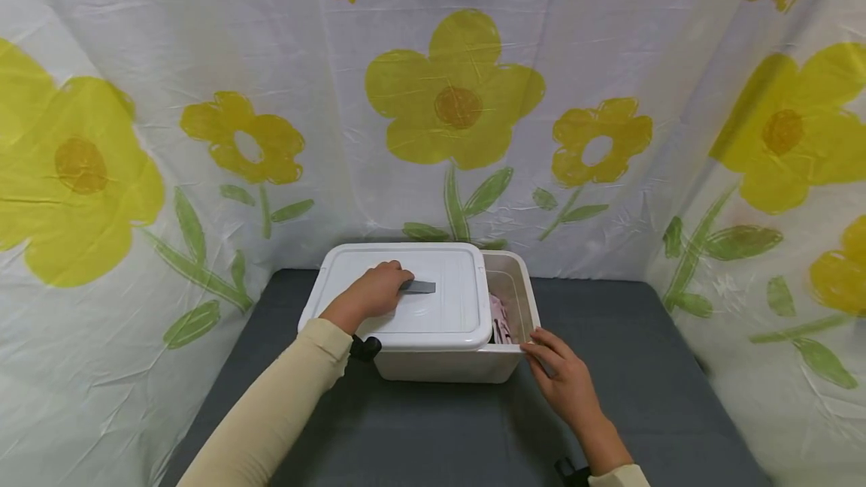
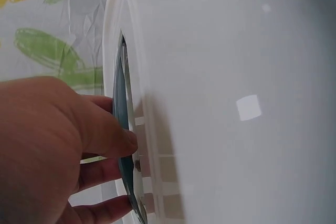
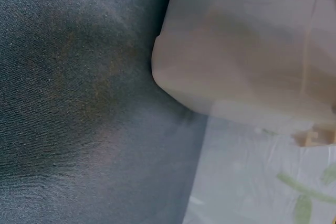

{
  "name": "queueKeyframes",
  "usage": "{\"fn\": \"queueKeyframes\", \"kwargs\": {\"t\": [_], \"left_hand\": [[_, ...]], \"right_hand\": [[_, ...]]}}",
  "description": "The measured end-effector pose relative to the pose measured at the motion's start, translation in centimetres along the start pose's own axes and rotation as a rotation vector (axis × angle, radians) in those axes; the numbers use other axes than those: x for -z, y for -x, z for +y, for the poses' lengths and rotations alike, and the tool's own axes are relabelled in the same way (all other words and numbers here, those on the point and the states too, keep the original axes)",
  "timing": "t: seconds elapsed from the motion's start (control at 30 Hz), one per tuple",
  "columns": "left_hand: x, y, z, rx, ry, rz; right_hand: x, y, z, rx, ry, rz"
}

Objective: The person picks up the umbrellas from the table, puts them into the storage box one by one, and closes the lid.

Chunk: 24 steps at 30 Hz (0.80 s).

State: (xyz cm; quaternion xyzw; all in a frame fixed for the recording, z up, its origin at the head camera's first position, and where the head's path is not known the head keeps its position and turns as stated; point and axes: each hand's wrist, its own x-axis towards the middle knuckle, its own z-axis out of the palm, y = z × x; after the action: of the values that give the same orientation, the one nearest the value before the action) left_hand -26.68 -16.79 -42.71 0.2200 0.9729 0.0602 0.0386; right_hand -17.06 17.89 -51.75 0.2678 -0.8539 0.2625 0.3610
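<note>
Crinkled white backdrop [image 1: 352, 134] with yellow flowers read "Flower". Matte grey tabletop [image 1: 433, 427] held a glossy white plastic box [image 1: 446, 367], lid [image 1: 419, 307] slid left. Left hand [image 1: 368, 295] curled on grey handle [image 1: 418, 287]; right hand [image 1: 564, 378] flat, fingers together, against the box corner.

- Left hand [image 1: 370, 293] rests on the white lid [image 1: 433, 307], fingers at its grey handle [image 1: 417, 287].
- Lid sits shifted left on the box [image 1: 514, 307], pink cloth [image 1: 499, 319] showing.
- Right hand [image 1: 564, 379] touches the box's near right corner on the grey worktop [image 1: 643, 367].
</note>
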Motion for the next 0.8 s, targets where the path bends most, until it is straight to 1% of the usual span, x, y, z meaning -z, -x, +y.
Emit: {"fn": "queueKeyframes", "kwargs": {"t": [0.1,0.23,0.37,0.5,0.63,0.8], "left_hand": [[-0.2,-0.5,0.6,-0.009,0.003,-0.002],[-0.4,-1.1,1.5,-0.021,-0.005,0.001],[-0.6,-1.6,2.3,-0.031,-0.021,0.007],[-0.8,-2.1,3.1,-0.043,-0.037,0.026],[-0.9,-2.5,3.9,-0.052,-0.06,0.033],[-0.8,-2.9,4.8,-0.052,-0.065,0.016]], "right_hand": [[0.0,0.0,-0.1,-0.014,0.005,0.002],[-0.1,0.1,-0.3,-0.046,-0.017,0.008],[-0.3,0.4,-0.5,-0.091,-0.073,0.035],[-0.6,0.6,-0.6,-0.141,-0.078,0.061],[-0.8,0.7,-0.7,-0.188,-0.08,0.041],[-0.9,0.9,-1.0,-0.205,-0.092,0.017]]}}
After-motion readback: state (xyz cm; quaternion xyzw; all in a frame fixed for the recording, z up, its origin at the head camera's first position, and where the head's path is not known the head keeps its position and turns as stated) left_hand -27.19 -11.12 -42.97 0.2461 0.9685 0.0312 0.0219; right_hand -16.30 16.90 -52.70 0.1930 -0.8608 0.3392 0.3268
